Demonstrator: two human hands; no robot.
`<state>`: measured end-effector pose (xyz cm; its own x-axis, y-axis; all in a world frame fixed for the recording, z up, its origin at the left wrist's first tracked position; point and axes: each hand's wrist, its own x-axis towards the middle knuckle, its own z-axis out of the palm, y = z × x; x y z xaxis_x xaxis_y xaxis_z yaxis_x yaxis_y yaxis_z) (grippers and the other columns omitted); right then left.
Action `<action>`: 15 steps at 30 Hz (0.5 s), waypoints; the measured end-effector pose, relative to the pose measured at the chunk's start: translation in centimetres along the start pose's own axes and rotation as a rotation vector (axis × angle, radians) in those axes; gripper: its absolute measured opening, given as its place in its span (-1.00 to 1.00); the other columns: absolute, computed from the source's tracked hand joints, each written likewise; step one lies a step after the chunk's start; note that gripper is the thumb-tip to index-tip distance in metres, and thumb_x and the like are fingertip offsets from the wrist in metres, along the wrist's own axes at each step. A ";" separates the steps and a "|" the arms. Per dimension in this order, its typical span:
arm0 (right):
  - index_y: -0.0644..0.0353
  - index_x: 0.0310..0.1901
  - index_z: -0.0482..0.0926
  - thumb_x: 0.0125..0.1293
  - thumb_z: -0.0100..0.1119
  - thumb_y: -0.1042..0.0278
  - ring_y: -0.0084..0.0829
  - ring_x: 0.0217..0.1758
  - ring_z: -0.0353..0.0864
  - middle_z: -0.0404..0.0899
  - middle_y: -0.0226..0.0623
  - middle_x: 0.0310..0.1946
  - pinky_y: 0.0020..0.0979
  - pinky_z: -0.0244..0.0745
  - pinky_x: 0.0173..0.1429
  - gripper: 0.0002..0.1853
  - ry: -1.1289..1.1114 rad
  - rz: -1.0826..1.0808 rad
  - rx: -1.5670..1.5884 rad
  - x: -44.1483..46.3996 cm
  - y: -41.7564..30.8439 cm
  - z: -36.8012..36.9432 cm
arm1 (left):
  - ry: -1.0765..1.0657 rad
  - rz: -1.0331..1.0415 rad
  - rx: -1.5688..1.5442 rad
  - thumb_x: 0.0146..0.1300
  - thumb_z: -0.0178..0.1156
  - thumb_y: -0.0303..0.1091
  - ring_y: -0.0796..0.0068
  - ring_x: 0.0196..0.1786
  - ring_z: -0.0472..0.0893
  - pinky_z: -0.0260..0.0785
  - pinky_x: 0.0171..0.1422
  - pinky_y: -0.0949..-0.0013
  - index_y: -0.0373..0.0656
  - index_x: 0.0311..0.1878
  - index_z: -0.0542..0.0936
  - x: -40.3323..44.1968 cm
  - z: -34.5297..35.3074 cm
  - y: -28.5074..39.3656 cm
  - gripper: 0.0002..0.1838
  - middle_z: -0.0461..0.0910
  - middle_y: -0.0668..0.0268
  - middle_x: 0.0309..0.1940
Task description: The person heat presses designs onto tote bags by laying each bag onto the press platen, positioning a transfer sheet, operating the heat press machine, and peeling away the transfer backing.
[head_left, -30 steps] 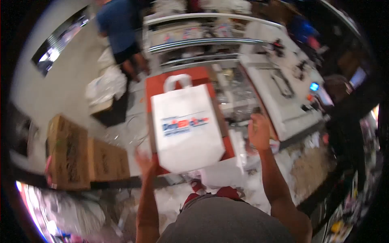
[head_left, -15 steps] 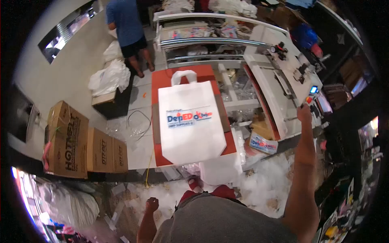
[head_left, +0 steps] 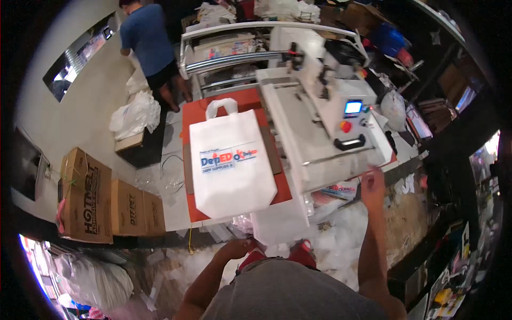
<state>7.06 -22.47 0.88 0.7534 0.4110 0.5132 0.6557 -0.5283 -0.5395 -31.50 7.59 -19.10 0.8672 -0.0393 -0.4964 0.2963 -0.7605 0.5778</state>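
Press head (head_left: 325, 114) right of red pad (head_left: 248, 97); white bag (head_left: 229, 178) laid on pad, likely light, limp, best gripped by handle loop (head_left: 221, 102); right hand (head_left: 372, 182) right of pad, left hand (head_left: 239, 248) before it, closures can't be told

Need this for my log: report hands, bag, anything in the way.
Left hand low, right hand near press, both off bag. Bag flat on red pad, print up. Press beside bag, not over it.

The central bag (head_left: 229, 186) appears matt and cloth-like, the upper-centre rails (head_left: 234, 61) glossy metal, and the lower-left boxes (head_left: 127, 205) matt cardboard.
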 end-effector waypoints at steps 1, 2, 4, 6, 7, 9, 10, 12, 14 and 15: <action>0.25 0.11 0.51 0.32 0.19 0.44 -0.29 -0.17 0.61 0.55 -0.07 -0.10 -0.34 0.59 -0.11 -0.67 -0.019 0.037 -0.016 -2.6 2.0 -0.8 | -0.010 -0.089 -0.097 0.41 -0.01 -0.09 0.02 -0.14 0.68 0.49 -0.05 0.08 -0.22 -0.26 0.60 0.5 -3.1 3.5 -0.62 0.66 -0.05 -0.22; 0.24 0.07 0.53 0.32 0.19 0.43 -0.28 -0.20 0.61 0.56 -0.09 -0.13 -0.34 0.57 -0.14 -0.70 0.005 0.177 0.028 -5.3 3.4 -1.2 | 0.097 -0.017 -0.185 0.39 0.07 -0.11 0.09 -0.24 0.67 0.50 -0.13 0.10 -0.25 -0.27 0.60 1.0 -5.5 6.3 -0.64 0.66 -0.01 -0.32; 0.23 -0.03 0.56 0.34 0.18 0.40 -0.22 -0.21 0.63 0.59 -0.09 -0.20 -0.30 0.55 -0.19 -0.79 -0.026 0.331 -0.102 -11.8 8.8 -1.8 | 0.290 0.107 -0.306 0.35 0.18 -0.16 0.23 -0.38 0.65 0.50 -0.21 0.15 -0.30 -0.26 0.59 1.6 -10.7 12.8 -0.68 0.62 0.05 -0.48; 0.26 -0.16 0.59 0.33 0.16 0.41 0.01 -0.20 0.64 0.62 0.03 -0.24 -0.10 0.55 -0.13 -0.87 -0.146 0.495 -0.156 -17.8 12.4 -3.2 | 0.542 0.237 -0.254 0.31 0.22 -0.32 0.22 -0.35 0.64 0.49 -0.19 0.19 -0.30 -0.24 0.60 2.4 -15.9 19.7 -0.80 0.63 0.08 -0.41; 0.26 -0.17 0.60 0.31 0.16 0.39 0.11 -0.20 0.62 0.62 0.07 -0.24 -0.02 0.53 -0.10 -0.85 -0.159 0.325 -0.296 -23.3 18.4 -2.8 | 0.670 0.307 -0.286 0.24 0.23 -0.38 0.05 -0.26 0.65 0.48 -0.01 0.12 -0.20 -0.24 0.60 4.3 -16.9 21.5 -0.89 0.63 0.08 -0.33; 0.24 -0.21 0.60 0.25 0.22 0.26 0.17 -0.20 0.61 0.62 0.09 -0.34 0.02 0.53 -0.10 -0.79 -0.207 0.451 -0.219 -31.5 23.4 -4.3 | 0.964 0.430 0.009 0.22 0.25 -0.36 0.01 0.07 0.57 0.36 0.29 0.05 -0.20 -0.03 0.56 7.6 -20.0 24.6 -0.73 0.59 0.09 -0.03; 0.21 -0.28 0.61 0.25 0.21 0.27 0.16 -0.29 0.62 0.63 0.04 -0.42 0.04 0.53 -0.18 -0.82 -0.264 0.497 -0.217 -35.5 26.0 -5.3 | 1.080 0.420 0.185 0.20 0.28 -0.32 -0.03 0.17 0.50 0.38 0.27 0.04 -0.21 0.06 0.52 8.7 -21.3 26.2 -0.63 0.54 0.06 0.04; 0.17 -0.32 0.68 0.28 0.07 0.16 -0.02 -0.12 0.67 0.69 -0.03 -0.21 -0.02 0.57 0.01 -0.72 -1.230 0.308 -0.671 -43.1 33.4 -7.2 | 1.131 0.261 0.294 0.24 0.27 -0.15 0.00 0.06 0.56 0.40 0.15 0.05 -0.19 0.03 0.56 11.6 -22.7 26.3 -0.61 0.59 0.03 -0.04; 0.15 -0.42 0.62 0.32 0.14 0.15 -0.15 -0.39 0.58 0.65 -0.13 -0.38 -0.14 0.54 -0.25 -0.73 -1.008 0.373 -0.423 -51.0 36.0 -11.8 | 0.997 -0.095 0.425 0.29 0.19 -0.05 0.04 -0.05 0.60 0.38 0.02 0.00 -0.15 -0.08 0.59 12.7 -22.7 25.9 -0.64 0.65 0.10 -0.18; 0.08 -0.49 0.55 0.35 0.17 0.20 -0.26 -0.65 0.49 0.61 -0.25 -0.57 -0.22 0.51 -0.46 -0.74 -0.810 0.422 -0.237 -53.3 36.6 -14.9 | 1.094 -0.136 0.460 0.31 0.16 -0.03 0.04 -0.10 0.61 0.36 -0.02 -0.02 -0.12 -0.13 0.59 13.0 -22.3 25.4 -0.66 0.66 0.13 -0.25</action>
<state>-9.89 -74.74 -36.30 0.7894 0.4955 -0.3623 0.3606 -0.8520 -0.3795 -3.75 2.24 3.55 0.7867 0.4625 0.4090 0.4341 -0.8854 0.1663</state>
